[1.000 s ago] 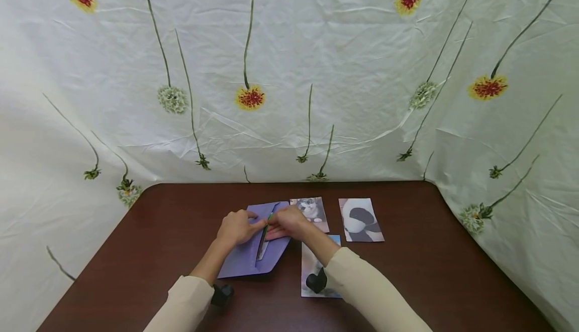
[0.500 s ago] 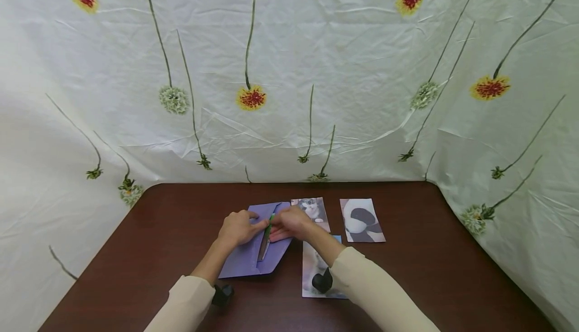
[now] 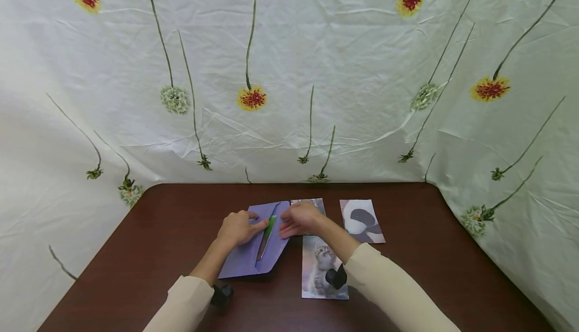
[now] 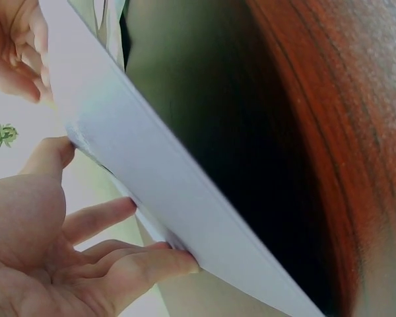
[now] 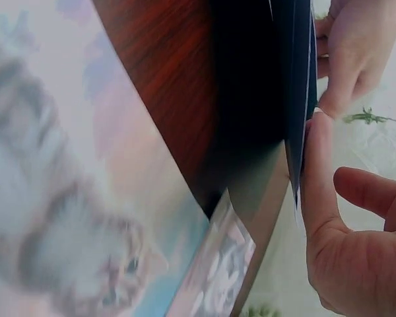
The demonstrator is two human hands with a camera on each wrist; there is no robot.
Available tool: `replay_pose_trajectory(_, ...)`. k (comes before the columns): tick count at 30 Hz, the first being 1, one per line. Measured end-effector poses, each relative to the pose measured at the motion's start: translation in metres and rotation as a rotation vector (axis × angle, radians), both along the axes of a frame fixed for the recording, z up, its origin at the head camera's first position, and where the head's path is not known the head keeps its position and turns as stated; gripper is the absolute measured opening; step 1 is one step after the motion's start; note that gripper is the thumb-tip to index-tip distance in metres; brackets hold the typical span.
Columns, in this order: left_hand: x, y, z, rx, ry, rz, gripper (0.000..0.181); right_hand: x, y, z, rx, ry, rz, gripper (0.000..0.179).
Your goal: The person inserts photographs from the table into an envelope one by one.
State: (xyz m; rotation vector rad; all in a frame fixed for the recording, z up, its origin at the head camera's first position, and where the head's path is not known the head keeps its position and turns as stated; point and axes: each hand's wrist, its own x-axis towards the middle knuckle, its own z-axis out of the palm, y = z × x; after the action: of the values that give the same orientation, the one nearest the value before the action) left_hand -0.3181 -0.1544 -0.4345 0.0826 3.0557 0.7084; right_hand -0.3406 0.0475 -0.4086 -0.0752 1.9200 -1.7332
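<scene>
A purple envelope [image 3: 239,262] lies on the table with its flap side up. A card [image 3: 268,235] with green and brown on it shows in the slit between its flaps. My left hand [image 3: 237,228] rests on the envelope, thumb reaching to the card at the slit. In the left wrist view, its extended fingertips touch the pale-looking envelope [image 4: 135,142]. At the envelope's right flap is my right hand [image 3: 301,219], fingers extended, holding nothing. The right wrist view has that hand's index finger [image 5: 320,178] against the envelope's edge and the thumb apart.
A kitten photo [image 3: 322,271] lies right of the envelope, partly under the right wrist camera. Behind my right hand is another cat photo [image 3: 319,204], mostly covered. Farther right lies a black-and-white picture [image 3: 362,220]. A flowered cloth [image 3: 289,136] hangs behind the brown table [image 3: 407,261].
My right hand has moved off the card to the right, toward the flap's edge. More of the green card and the kitten photo now shows. The left hand stays in place.
</scene>
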Motion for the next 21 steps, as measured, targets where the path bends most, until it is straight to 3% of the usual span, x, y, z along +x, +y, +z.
replay_pose_trajectory(8, 0.002, -0.001, 0.001, -0.007, -0.002, -0.004, 0.055, 0.004, 0.028, 0.009, 0.066, 0.062, 0.026, 0.036)
replay_pose_trajectory(21, 0.001, 0.0, 0.003, -0.014, -0.007, -0.008, 0.055, 0.001, 0.079, 0.019, 0.123, 0.106, -0.061, 0.033)
